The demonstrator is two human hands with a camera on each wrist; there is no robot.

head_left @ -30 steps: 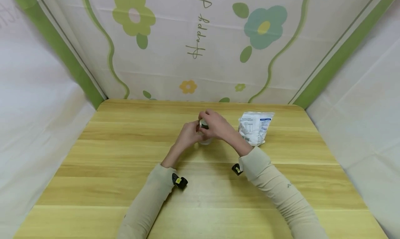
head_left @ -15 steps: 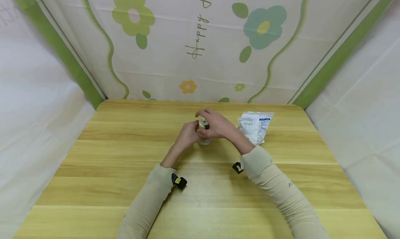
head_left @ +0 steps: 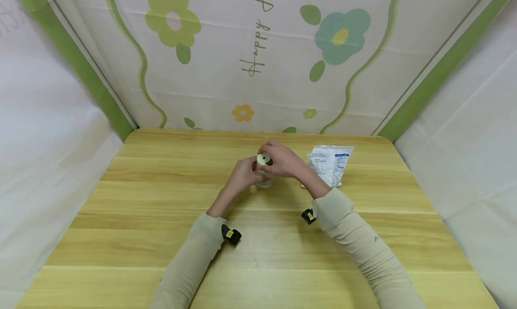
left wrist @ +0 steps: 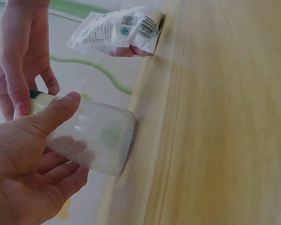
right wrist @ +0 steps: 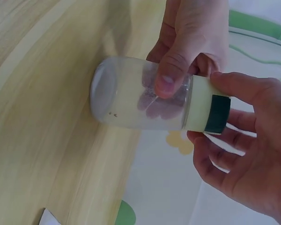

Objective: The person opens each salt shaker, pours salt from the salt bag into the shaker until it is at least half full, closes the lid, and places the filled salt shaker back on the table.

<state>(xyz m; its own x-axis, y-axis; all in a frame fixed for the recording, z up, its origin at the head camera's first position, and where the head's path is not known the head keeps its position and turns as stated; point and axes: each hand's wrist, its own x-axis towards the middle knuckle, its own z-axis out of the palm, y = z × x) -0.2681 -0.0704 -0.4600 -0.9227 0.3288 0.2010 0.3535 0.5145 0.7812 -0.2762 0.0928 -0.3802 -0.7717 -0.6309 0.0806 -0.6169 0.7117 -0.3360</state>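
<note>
A clear jar (right wrist: 124, 93) is standing upright on a pale wooden desk (head_left: 258, 259). A cream lid (right wrist: 198, 103) with a dark green panel (right wrist: 218, 115) is covering the top of the jar. The left hand (head_left: 241, 174) is gripping the body of the jar, its thumb pressing against one side and its fingers curling around the other. The right hand (head_left: 282, 160) is holding the lid at the top of the jar, its thumb and fingers closing on opposite sides of the rim. A mauve, petal-shaped patch (right wrist: 152, 110) is showing on the jar near the lid; whether it is lying inside or on the wall cannot be told.

A white packet (head_left: 329, 163) bearing printed text is standing to the right of the jar, apart from it; the left wrist view is showing its barcode (left wrist: 147, 27). A curtain (head_left: 218, 62) is hanging behind the jar, displaying a yellow-green flower (head_left: 161, 13) to the jar's left and a blue-green flower (head_left: 355, 26) to its right. Two beige sleeves (head_left: 186, 259) are extending on the near side of the jar.
</note>
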